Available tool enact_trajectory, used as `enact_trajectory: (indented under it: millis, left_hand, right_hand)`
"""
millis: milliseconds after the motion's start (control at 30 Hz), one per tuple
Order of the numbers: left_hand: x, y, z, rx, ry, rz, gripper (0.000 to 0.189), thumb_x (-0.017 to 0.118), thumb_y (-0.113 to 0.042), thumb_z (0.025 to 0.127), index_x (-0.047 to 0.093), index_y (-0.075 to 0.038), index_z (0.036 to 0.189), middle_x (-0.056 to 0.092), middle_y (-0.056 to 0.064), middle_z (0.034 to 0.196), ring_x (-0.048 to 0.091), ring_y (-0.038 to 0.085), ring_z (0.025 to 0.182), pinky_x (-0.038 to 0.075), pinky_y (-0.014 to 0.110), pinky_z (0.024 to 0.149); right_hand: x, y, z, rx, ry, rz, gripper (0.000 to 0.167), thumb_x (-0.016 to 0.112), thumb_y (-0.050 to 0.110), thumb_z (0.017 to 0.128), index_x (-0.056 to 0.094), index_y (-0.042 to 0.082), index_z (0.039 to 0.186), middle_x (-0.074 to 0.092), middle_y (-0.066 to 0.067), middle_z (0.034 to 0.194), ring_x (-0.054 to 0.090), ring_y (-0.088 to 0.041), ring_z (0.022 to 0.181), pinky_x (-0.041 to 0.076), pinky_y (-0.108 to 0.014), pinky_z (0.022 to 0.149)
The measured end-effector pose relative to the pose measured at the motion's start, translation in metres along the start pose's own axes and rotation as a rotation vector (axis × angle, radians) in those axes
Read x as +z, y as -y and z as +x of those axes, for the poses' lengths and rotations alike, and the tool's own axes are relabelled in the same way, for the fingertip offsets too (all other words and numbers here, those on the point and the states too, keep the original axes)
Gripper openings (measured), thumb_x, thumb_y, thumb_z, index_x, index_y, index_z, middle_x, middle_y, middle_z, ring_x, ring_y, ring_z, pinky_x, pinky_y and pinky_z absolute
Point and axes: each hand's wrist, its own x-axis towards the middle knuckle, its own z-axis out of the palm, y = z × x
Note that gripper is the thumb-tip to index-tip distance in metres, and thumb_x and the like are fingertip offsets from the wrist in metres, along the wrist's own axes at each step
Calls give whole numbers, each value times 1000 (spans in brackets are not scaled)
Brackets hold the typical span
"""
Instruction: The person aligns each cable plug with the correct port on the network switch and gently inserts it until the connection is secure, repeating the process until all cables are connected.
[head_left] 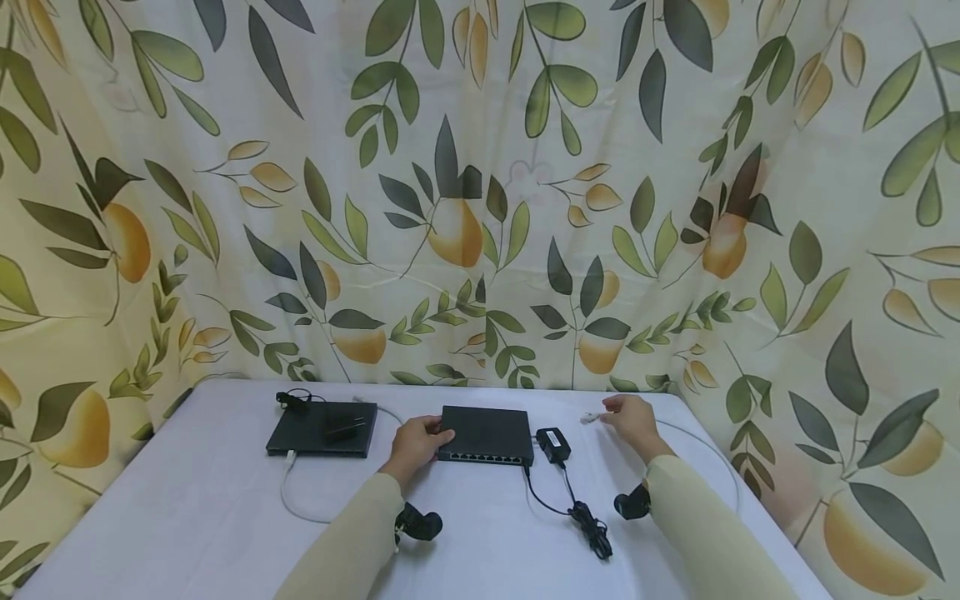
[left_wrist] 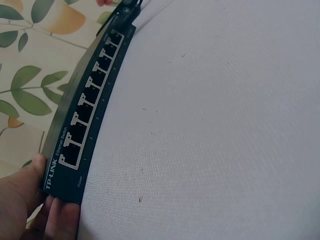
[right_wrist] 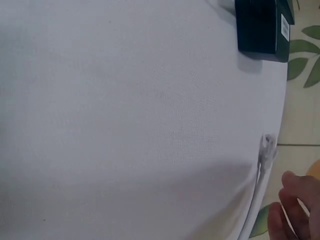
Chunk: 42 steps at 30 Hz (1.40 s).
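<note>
My left hand [head_left: 415,446] grips the left end of a black TP-LINK Ethernet switch [head_left: 486,433], with the thumb over its top and fingers at its underside. A row of ports [left_wrist: 92,95] along the switch's near side shows in the left wrist view. At the table's far right, my right hand [head_left: 632,423] is beside the clear plug [right_wrist: 267,147] of a white network cable [right_wrist: 255,205]. Its fingers are loosely bent, and a gap shows between them and the cable in the right wrist view.
A black power adapter [head_left: 553,446] lies right of the switch, its bundled cord [head_left: 592,532] nearer me. On the left sits another black box [head_left: 322,429] with a white cable [head_left: 288,492] plugged in front and a small black cord [head_left: 294,400] on top. A patterned curtain [head_left: 480,292] hangs behind the table.
</note>
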Motion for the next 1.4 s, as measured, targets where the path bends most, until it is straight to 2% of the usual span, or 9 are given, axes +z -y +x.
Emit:
enact_trajectory:
  millis: [233,533,700,800,967,1233,1400]
  left_hand:
    - [-1,-1,0,-3,-10,1,48,75,-21,87,62,-7,131,67,11,119,60,16,80,53,24,62]
    - [3,2,2,3,-18,7,48,75,-21,87,63,-7,131,68,10,116,59,15,74,53,24,61]
    - [3,2,2,4,-23,6,48,75,-21,87,63,-7,131,68,11,117,59,14,72,53,25,61]
    - [3,2,2,-1,-25,6,47,75,-21,87,63,-8,131,68,10,118,59,14,73,53,24,61]
    - [4,1,5,-17,-33,2,47,76,-21,86,64,-9,130,68,10,117,60,14,74,53,24,61]
    - [5,1,6,-8,-34,10,47,76,-22,86,64,-8,130,68,10,118,60,14,77,53,24,61]
    - [4,1,4,-13,-34,6,47,76,-22,86,64,-9,130,68,10,119,60,15,79,54,24,62]
  right_hand:
    - [2,3,6,-36,10,-19,31,68,-1,86,66,-9,116,66,-28,115,59,-43,108,47,-53,93]
    - [15,-2,8,-17,15,13,29,65,-2,86,67,-8,115,66,-26,116,58,-43,110,47,-54,96]
    - [21,-6,8,0,9,33,29,66,-5,84,68,-7,113,69,-24,109,61,-39,103,48,-51,91]
    - [22,-7,9,-10,5,19,28,66,-5,84,69,-7,112,70,-23,108,60,-41,106,46,-53,94]
    - [21,-7,13,5,42,3,24,64,-5,86,71,-5,110,69,-22,113,55,-45,115,42,-57,101]
    - [17,-10,17,25,113,-48,16,65,-1,90,74,-3,103,69,-22,109,56,-42,111,42,-57,100]
    - [16,-13,18,-5,133,-80,14,66,-1,89,74,-2,101,69,-22,109,57,-42,109,43,-58,99]
